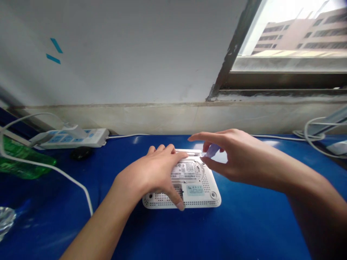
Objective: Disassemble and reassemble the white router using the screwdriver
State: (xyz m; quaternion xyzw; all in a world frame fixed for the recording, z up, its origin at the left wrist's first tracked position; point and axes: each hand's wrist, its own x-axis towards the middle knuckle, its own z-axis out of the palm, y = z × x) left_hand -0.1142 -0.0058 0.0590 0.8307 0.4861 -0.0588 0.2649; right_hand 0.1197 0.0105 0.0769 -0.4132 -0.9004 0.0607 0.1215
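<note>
A white router lies upside down on the blue table, its labels and vent holes facing up. My left hand rests on its left half, fingers laid over the top and thumb down the front edge, holding it still. My right hand hovers at the router's far right corner, its forefinger stretched out. Thumb and middle finger pinch a small pale bluish-white piece beside the folded white antenna.
A white power strip with a plug in it lies at the back left, its white cable crossing the table. A green plastic bottle lies far left. White cables coil at the right under the window. The wall is close behind.
</note>
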